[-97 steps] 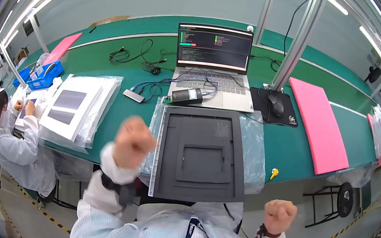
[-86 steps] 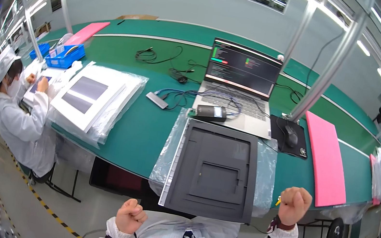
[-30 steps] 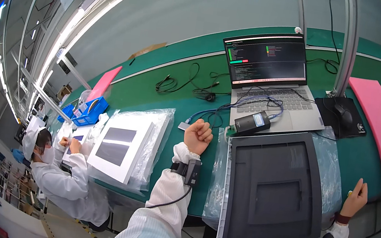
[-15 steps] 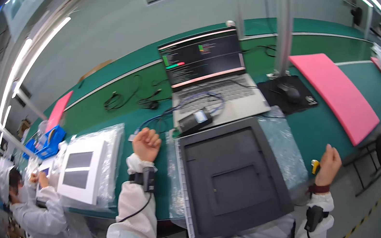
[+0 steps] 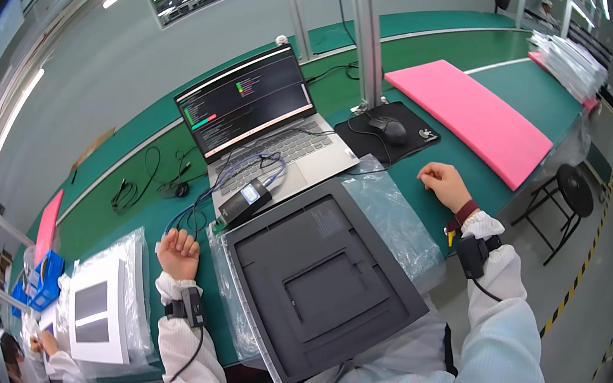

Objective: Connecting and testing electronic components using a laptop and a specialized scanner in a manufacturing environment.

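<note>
A dark grey rectangular panel (image 5: 382, 324), with a recessed frame and a smaller raised rectangle inside, lies at the table's near edge in front of me. My left hand (image 5: 179, 253) rests beside its left side, fingers curled into a loose fist with nothing visible in them. A small white cable plug lies close to that hand. Beyond the panel's right side, my right hand (image 5: 444, 186) hovers over the green tabletop near the mouse pad, fingers curled in and no object showing. A dark red band circles the right wrist, and a small yellow piece (image 5: 450, 237) hangs there.
An open laptop (image 5: 319, 154) stands behind the panel, a black handheld device (image 5: 246, 200) with blue cables on its edge. A mouse (image 5: 387, 129), pink foam sheet (image 5: 473, 121) and stool (image 5: 575, 190) are right. Left are a bagged white panel (image 5: 119, 306), blue bins (image 5: 47, 280) and a co-worker.
My right hand has moved inward and forward, from beyond the table's edge to over the tabletop near the mouse pad. The view has turned right; the left hand stays beside the panel.
</note>
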A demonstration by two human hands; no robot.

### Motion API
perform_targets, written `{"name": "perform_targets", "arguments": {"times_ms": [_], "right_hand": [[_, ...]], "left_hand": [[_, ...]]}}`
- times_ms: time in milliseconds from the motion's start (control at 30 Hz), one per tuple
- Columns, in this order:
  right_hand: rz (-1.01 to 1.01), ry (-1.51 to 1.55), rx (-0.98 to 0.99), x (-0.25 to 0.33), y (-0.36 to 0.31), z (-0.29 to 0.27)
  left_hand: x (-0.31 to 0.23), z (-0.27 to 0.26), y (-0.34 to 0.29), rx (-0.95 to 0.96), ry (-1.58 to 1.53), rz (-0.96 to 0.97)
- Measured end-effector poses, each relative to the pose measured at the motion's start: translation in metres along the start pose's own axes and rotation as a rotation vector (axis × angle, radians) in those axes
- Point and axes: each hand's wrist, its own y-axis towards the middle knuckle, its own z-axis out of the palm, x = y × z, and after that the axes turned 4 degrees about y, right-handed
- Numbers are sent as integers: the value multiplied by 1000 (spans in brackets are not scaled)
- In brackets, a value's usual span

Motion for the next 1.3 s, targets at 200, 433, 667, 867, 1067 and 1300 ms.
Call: {"name": "perform_targets", "arguments": {"times_ms": [200,433,667,867,1067,1300], "right_hand": [[33,-42,-10,8,-3,-2],[-24,-308,-13,16,-3,2],[-98,-459,36,17,-1,3],[-99,-403,68,16,-3,4],[-129,-284,-180,13,-5,6],[48,-300,-270,14,-6,0]], "left_hand": [[4,1,1,-10,7,-7],[2,5,3,-5,22,3],[0,-3,4,26,26,6],[2,1,2,-23,32,19],[2,-1,2,1,46,16],[3,3,2,-15,20,7]]}}
